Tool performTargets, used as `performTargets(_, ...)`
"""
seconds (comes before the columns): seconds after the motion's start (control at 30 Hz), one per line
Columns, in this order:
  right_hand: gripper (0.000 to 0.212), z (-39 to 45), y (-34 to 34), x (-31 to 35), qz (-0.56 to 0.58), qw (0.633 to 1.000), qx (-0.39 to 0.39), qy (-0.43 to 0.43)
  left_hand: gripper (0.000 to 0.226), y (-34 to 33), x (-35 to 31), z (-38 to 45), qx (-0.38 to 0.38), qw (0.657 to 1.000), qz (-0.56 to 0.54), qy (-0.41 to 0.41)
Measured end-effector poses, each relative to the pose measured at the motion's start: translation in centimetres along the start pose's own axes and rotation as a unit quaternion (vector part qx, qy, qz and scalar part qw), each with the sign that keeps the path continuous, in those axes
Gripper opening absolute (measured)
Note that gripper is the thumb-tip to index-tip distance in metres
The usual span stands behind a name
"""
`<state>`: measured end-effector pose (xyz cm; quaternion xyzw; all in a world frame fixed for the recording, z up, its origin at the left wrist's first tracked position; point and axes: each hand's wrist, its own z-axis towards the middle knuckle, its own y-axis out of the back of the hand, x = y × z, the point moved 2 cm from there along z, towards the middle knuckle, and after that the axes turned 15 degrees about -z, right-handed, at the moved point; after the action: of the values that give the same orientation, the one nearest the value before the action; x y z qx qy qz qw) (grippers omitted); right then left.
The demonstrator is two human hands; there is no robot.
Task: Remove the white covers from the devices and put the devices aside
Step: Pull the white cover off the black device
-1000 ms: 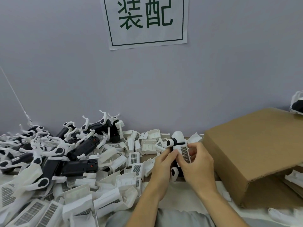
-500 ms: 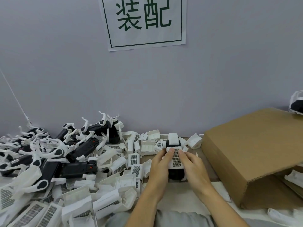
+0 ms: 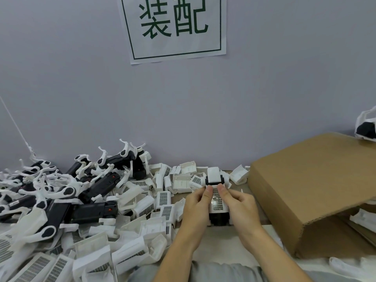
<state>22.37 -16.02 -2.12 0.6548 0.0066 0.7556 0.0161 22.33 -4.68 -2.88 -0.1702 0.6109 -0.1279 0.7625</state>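
A black device [image 3: 218, 217] with a white vented cover [image 3: 216, 202] on it stands between my hands, just in front of me. My left hand [image 3: 196, 208] grips its left side, thumb pressed on the top of the cover. My right hand [image 3: 240, 208] grips the right side, thumb beside the other on the cover. The device's white clip end [image 3: 214, 175] points toward the wall. A heap of black devices [image 3: 95, 190] with white arms lies at the left. Loose white covers [image 3: 162, 198] are strewn beside it.
A tilted cardboard box [image 3: 309, 186] fills the right side, with white parts under its flap [image 3: 364, 218]. More loose covers [image 3: 91, 255] are piled at the front left. A paper sign [image 3: 175, 27] hangs on the grey wall. Another device [image 3: 367, 127] sits at the far right.
Both hands turned the device so its vented cover faces up and lowered it toward the table. The thumbs have come together on the cover's upper end.
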Motion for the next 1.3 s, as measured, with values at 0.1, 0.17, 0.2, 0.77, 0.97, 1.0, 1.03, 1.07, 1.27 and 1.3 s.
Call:
performTargets(0.1, 0.024, -0.1, 0.1, 0.1, -0.009, 1.0, -0.007, -0.002, 0.033, 0.1, 0.1, 0.2, -0.017, 0.999, 0.031, -0.018)
performTargets(0.17, 0.023, 0.0, 0.1, 0.1, -0.013, 1.0, -0.008, -0.007, 0.034, 0.1, 0.1, 0.2, -0.024, 0.998, 0.043, -0.025)
performTargets(0.2, 0.023, 0.1, 0.1, 0.1, -0.014, 1.0, -0.009, -0.007, 0.033, 0.1, 0.0, 0.2, -0.026, 0.998, 0.044, -0.025)
performTargets(0.77, 0.017, 0.3, 0.5, -0.4, -0.045, 0.998, -0.025, 0.046, 0.026, -0.3, 0.1, -0.1, 0.012, 0.998, -0.005, 0.055)
performTargets(0.97, 0.018, 0.6, 0.6, -0.4, -0.075, 0.994, -0.033, 0.077, 0.026, -0.2, -0.1, -0.3, -0.021, 0.998, 0.054, 0.031)
performTargets(1.0, 0.019, 0.6, 0.6, -0.4, -0.078, 0.993, -0.031, 0.078, 0.026, -0.2, -0.2, -0.3, -0.025, 0.998, 0.059, 0.029)
performTargets(1.03, 0.019, 0.6, 0.5, -0.3, -0.079, 0.993, -0.029, 0.08, 0.026, -0.2, -0.1, -0.3, -0.028, 0.997, 0.061, 0.029)
performTargets(1.07, 0.019, 0.5, 0.4, -0.3, -0.077, 0.993, -0.028, 0.083, 0.024, -0.2, -0.1, -0.3, -0.03, 0.998, 0.055, 0.03)
performTargets(1.27, 0.012, 0.7, -0.2, -0.7, -0.098, 0.99, -0.051, 0.09, 0.039, 0.2, -0.5, -0.2, -0.093, 0.995, -0.016, 0.032)
performTargets(1.3, 0.012, 0.8, -0.2, -0.8, -0.097, 0.99, -0.053, 0.091, 0.041, 0.3, -0.5, -0.1, -0.097, 0.994, -0.036, 0.045)
